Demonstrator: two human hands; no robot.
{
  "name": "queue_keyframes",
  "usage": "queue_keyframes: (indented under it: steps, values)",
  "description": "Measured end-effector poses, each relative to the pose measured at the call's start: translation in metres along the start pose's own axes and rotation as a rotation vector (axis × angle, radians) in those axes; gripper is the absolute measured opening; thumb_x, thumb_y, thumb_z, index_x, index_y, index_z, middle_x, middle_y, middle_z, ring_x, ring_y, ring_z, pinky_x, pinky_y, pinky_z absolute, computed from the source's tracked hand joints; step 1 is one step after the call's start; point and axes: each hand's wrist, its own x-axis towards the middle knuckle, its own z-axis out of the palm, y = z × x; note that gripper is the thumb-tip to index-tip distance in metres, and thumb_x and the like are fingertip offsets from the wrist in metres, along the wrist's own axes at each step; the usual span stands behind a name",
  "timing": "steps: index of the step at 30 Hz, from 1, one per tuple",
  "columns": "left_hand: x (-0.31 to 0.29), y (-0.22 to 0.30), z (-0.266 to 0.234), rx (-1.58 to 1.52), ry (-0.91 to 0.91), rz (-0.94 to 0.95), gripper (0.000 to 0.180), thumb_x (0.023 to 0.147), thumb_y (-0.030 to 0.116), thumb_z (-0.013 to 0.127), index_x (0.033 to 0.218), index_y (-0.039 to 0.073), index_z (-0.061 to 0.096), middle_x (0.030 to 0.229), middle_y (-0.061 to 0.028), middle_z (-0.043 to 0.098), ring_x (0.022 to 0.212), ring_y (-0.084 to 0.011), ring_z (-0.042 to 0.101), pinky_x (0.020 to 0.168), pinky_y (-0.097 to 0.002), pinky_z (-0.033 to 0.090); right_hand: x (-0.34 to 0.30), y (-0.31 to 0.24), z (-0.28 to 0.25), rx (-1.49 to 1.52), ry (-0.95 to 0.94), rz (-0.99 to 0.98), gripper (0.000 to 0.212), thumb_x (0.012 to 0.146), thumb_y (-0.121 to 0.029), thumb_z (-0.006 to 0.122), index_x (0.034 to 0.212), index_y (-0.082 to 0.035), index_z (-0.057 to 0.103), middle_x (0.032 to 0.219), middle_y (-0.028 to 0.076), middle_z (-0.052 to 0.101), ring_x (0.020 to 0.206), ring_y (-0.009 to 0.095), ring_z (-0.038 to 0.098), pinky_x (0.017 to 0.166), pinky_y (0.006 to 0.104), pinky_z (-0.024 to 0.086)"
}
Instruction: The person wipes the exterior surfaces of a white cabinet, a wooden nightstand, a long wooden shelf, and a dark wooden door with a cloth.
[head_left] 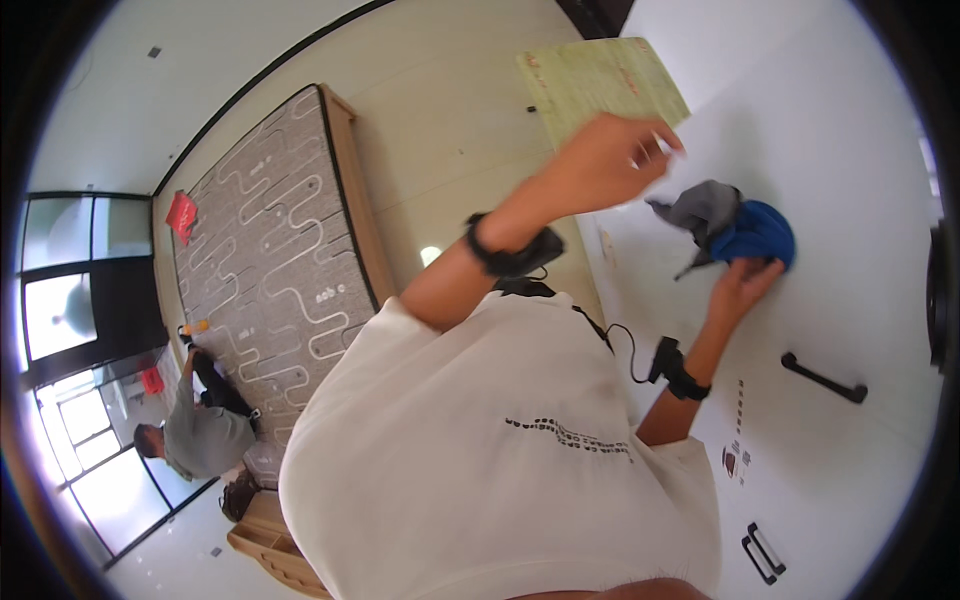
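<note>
My right hand point(745, 285) grips the lower edge of a blue and grey cloth item point(757, 235) against a white surface. The blue part is rounded like a cap, and grey cloth point(700, 210) hangs out from its left with dark straps. I cannot make out its exact kind. My left hand point(620, 160) is raised up and to the left of it, apart from the cloth. Its fingers are loosely bent with a gap to the thumb, somewhat blurred by motion, and nothing shows between them. Black bands with small devices circle both my wrists.
The white surface point(850, 300) carries black handles point(823, 378). A greenish patterned board or mat point(605, 80) lies beyond my left hand. To the left stands a bed with a grey mattress point(265, 230), a red item point(182, 217) on it. A person point(205, 430) is by its near end.
</note>
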Motion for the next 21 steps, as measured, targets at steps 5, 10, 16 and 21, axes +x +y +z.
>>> queue_keyframes:
  steps: [5,10,16,21]
  values:
    - [-0.116,0.117,-0.153,0.417,0.985,0.688,0.015,0.092,0.011,0.058,0.098,0.004,0.069,0.096,-0.0079,0.067,0.08,-0.0145,0.063,0.07,-0.0263,0.051,0.045,-0.078,0.043,0.138,0.014,-0.144,0.033,0.095,-0.007,0.061,0.122,0.003,0.045,0.111,0.012,0.062,0.104,0.018,0.059,0.094,0.0301,0.044]
    - [-0.207,0.21,-0.174,0.473,0.82,1.002,0.019,0.094,0.023,0.054,0.105,0.012,0.065,0.104,-0.0048,0.063,0.094,-0.019,0.059,0.084,-0.035,0.046,0.056,-0.073,0.064,-0.12,0.136,-0.141,0.041,0.09,-0.008,0.069,0.119,0.003,0.043,0.11,0.012,0.063,0.097,0.02,0.063,0.082,0.0292,0.053]
    - [-0.258,0.262,-0.123,0.595,0.765,1.086,0.018,0.093,0.021,0.056,0.107,0.012,0.064,0.105,-0.0041,0.063,0.095,-0.0184,0.059,0.085,-0.0344,0.045,0.05,-0.048,0.052,-0.05,-0.028,-0.118,0.049,0.091,-0.007,0.069,0.127,0.007,0.038,0.125,0.023,0.059,0.11,0.026,0.062,0.094,0.0378,0.052]
    - [-0.252,0.232,-0.119,0.507,0.768,1.104,0.019,0.092,0.02,0.057,0.108,0.012,0.063,0.105,-0.0035,0.063,0.095,-0.0178,0.059,0.086,-0.0339,0.045,0.037,-0.084,0.034,-0.112,0.058,-0.185,0.045,0.095,-0.005,0.062,0.128,0.006,0.036,0.126,0.021,0.055,0.11,0.024,0.058,0.097,0.0355,0.048]
